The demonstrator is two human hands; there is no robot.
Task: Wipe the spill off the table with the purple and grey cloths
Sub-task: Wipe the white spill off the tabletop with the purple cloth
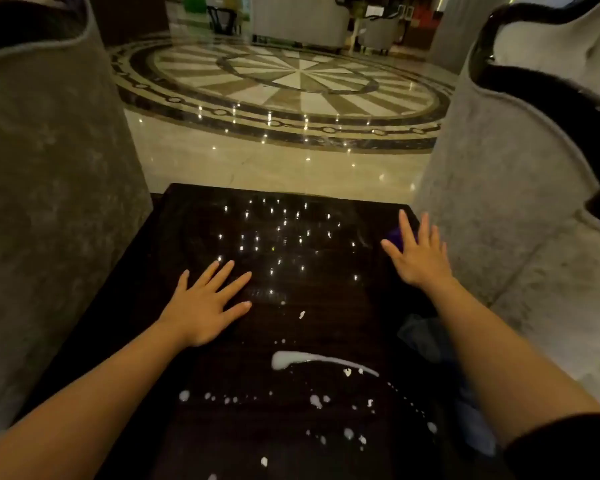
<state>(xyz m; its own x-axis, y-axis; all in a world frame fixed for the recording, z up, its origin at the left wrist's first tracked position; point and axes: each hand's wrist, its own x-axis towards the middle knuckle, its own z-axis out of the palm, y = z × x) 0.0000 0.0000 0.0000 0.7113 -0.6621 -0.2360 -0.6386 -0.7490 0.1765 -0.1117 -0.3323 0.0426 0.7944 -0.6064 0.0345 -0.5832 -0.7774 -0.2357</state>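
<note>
1. Both hands empty, fingers spread: left hand (pixel 208 303) flat on the dark glossy tabletop (pixel 194 223), right hand (pixel 418 252) over the small purple cloth (pixel 395 236) at 2 o'clock.
2. Crumpled grey cloth (pixel 423 336) lay at 3 o'clock, partly under the right forearm.
3. White liquid spill (pixel 293 360) at 6 o'clock; risk: either forearm dragging through it and smearing.

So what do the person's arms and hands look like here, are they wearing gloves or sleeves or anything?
No gloves: both the left hand and the right hand are bare, with no rings, watch or bracelet that I can see. The forearms are uncovered too. The only clothing in view is a dark sleeve pushed up high on the right arm, at the bottom right corner. The left arm shows no sleeve within the frame.
</note>
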